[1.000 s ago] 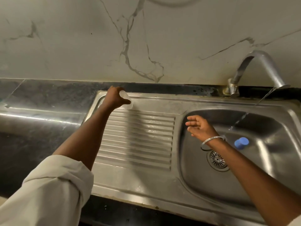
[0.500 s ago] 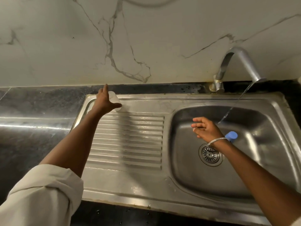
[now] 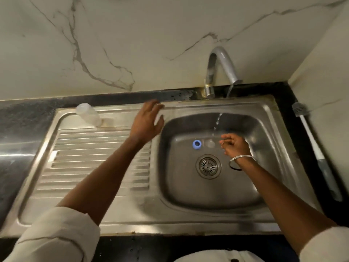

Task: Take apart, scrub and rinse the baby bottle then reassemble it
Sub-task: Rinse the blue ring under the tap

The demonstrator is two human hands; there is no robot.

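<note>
Steel sink [image 3: 264, 110]; bottle [image 3: 88, 115] on drainboard; left hand [image 3: 146, 121] spread empty; right hand [image 3: 236, 146] loosely curled, empty.

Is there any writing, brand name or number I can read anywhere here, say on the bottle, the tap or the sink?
None can be read.
Bottle: clear and blurred; no markings can be made out.
Blue ring: plain.
Tap and sink: bare metal, no brand visible.
Brush: no label visible.
</note>
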